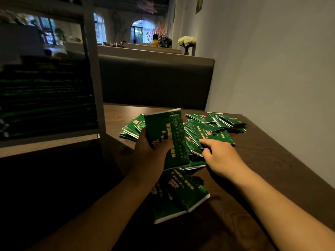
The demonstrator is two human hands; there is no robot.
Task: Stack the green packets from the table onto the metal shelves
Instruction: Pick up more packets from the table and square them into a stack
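On the dark wooden surface (272, 169) the green packets (208, 131) lie heaped right of the metal shelves (94, 69); the left hand (150, 153) clamps a gathered packet (166, 134); the right hand (221, 158), fingers (205, 142) apart, reaches the heap; gathering seems in hand, next calls for pinching one more.

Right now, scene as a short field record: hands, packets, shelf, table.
left hand: grips an upright green packet
right hand: reaches into loose packets, fingers on one
table: dark wood; packets scattered, some near the front edge
metal shelf: at left, already holds a dark stack of packets
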